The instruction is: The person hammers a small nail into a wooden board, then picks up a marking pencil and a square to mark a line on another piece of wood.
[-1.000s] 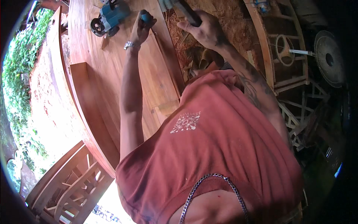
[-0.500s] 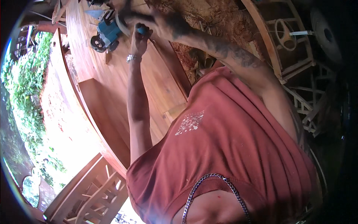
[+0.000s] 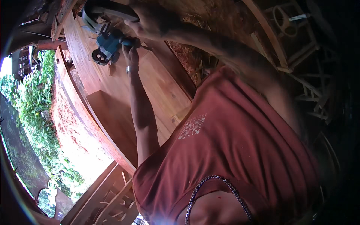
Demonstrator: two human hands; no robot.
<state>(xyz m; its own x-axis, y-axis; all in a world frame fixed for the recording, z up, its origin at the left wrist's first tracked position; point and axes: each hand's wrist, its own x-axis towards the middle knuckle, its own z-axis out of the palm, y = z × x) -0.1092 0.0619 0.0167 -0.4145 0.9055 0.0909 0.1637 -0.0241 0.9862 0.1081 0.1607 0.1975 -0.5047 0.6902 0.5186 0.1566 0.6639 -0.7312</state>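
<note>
A teal power tool [image 3: 109, 44] with a black wheel-like part and a dark handle [image 3: 114, 10] sits on the wooden plank surface [image 3: 150, 80], towards the far left. It looks like a handheld sander or planer, but its exact kind I cannot make out. My left hand [image 3: 131, 55], a metal-banded watch at its wrist, is closed around the tool's teal knob. Reaching across from the right, my right hand [image 3: 147, 27] is in shadow at the end of the dark handle, its fingers apparently wrapped round it. The tool's underside is hidden.
An upright wooden board [image 3: 108, 108] edges the work on the left. Wood shavings [image 3: 221, 41] cover the ground beyond my right arm. Wooden frames [image 3: 287, 56] stand at the right, and a slatted wooden piece [image 3: 108, 198] at the lower left.
My left hand and the teal knob have moved left and nearer. The tool's body sits slightly lower in view, and its dark handle shows more clearly. The whole view has shifted a little and darkened.
</note>
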